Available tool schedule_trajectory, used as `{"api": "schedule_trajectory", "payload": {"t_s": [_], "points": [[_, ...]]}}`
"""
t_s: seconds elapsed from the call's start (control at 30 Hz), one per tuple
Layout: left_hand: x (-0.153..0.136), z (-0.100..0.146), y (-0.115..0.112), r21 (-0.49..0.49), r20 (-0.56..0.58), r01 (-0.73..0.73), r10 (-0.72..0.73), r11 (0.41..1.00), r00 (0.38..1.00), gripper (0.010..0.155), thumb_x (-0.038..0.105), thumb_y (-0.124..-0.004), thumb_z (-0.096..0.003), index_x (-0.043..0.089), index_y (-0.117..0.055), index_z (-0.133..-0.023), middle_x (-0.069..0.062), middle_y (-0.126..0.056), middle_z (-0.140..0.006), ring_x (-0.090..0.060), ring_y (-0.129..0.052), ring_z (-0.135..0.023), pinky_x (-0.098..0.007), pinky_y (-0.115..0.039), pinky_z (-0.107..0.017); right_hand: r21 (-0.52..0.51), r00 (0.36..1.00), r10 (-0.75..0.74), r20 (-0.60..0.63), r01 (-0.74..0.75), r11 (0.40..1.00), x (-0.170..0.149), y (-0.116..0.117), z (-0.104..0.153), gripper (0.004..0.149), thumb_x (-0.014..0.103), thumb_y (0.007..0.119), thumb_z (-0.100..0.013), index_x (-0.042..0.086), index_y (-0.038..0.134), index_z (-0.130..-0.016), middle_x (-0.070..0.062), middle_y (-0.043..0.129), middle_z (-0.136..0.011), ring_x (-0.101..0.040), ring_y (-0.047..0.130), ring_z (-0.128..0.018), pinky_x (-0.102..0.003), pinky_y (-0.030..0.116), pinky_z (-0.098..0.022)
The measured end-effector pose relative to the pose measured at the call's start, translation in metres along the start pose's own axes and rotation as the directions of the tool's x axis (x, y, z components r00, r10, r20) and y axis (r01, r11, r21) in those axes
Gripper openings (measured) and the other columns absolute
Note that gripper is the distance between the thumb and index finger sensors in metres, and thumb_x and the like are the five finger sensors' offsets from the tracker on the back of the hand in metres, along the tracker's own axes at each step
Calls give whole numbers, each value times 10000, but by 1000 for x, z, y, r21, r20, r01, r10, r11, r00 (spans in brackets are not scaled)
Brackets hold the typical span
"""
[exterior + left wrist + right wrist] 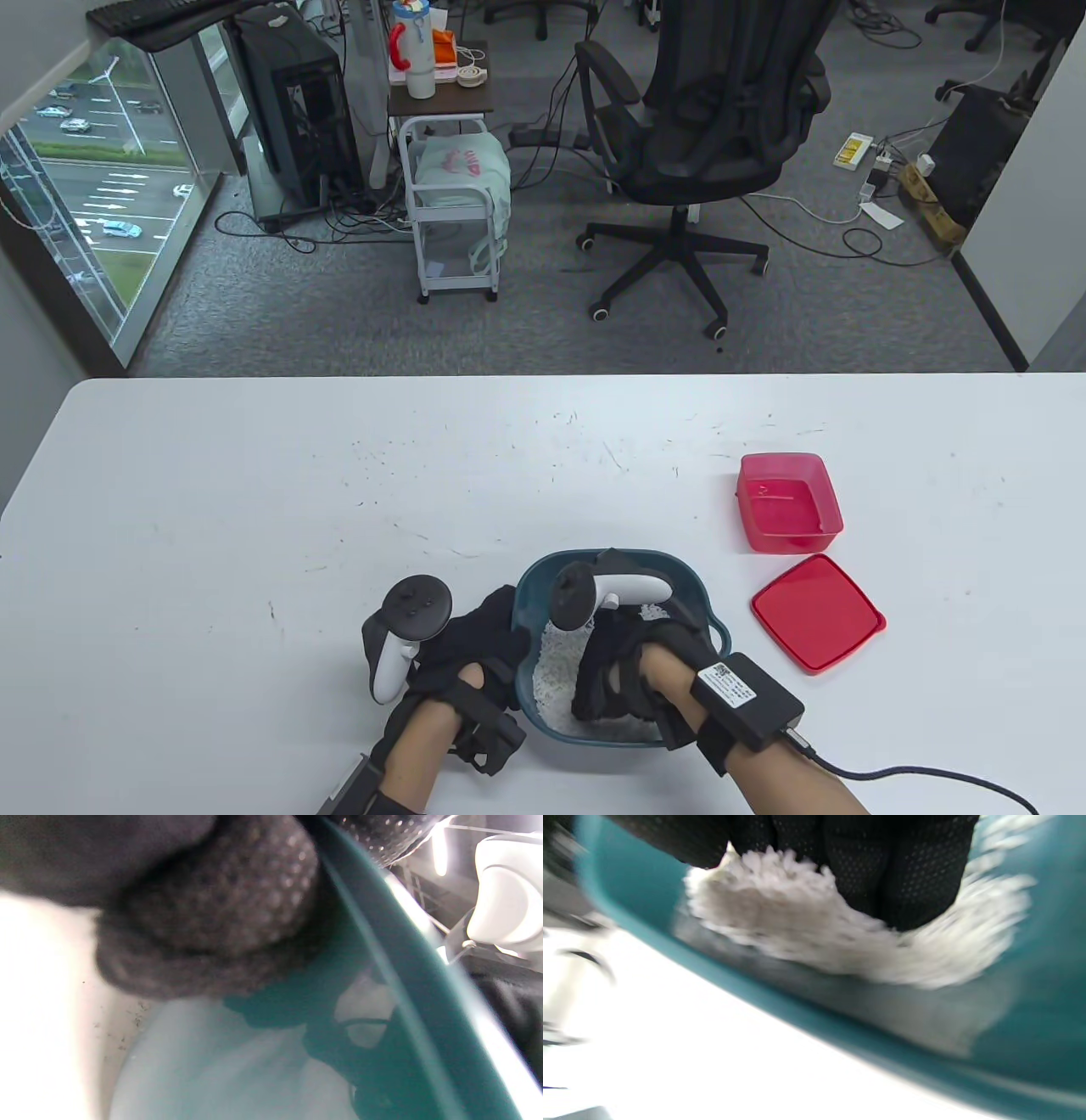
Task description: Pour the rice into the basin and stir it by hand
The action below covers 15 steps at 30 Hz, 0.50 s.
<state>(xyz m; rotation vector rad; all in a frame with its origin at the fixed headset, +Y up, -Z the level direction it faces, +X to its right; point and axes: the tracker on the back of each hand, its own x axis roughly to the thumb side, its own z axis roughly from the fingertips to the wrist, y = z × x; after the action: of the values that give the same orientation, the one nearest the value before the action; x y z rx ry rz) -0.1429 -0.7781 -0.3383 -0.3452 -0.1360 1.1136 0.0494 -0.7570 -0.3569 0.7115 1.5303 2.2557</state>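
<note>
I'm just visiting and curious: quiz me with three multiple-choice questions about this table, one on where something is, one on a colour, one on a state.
1. Where is the right hand?
A. Inside the basin, in the rice
B. On the red lid
C. Flat on the table, away from the basin

2. What colour is the basin?
A. Yellow
B. Teal blue
C. White

3. What state is the red box in?
A. Closed with its lid on
B. Open and full of rice
C. Open and empty of rice, lid beside it

Answers:
1. A: the right wrist view shows gloved fingers in white grains.
2. B: the rim and wall show teal in every view.
3. C: the box's bare red bottom shows and the lid lies flat on the table nearby.
</note>
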Motion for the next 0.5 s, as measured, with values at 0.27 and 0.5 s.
{"api": "schedule_trajectory", "payload": {"t_s": [0.27,0.5], "points": [[-1,0,0,-6,14,6,-5,1000,1000,708,261,-855,-467,-5,-583,-1064,-339,-808,-919,-173,-1112,-61,-285,-984,4,-275,984,-177,21,175,945,-12,-39,-2,646,392,731,-399,90,633,-962,-202,661,-982,-448,697,-868,-631,636,-564],[-1,0,0,0,13,7,-7,1000,1000,706,258,-854,-467,-15,-584,-1060,-340,-811,-916,-172,-1112,-59,-285,-984,6,-333,912,47,-408,-196,922,-17,-40,12,633,376,737,-398,37,714,-931,-270,790,-903,-506,846,-742,-633,721,-491]]}}
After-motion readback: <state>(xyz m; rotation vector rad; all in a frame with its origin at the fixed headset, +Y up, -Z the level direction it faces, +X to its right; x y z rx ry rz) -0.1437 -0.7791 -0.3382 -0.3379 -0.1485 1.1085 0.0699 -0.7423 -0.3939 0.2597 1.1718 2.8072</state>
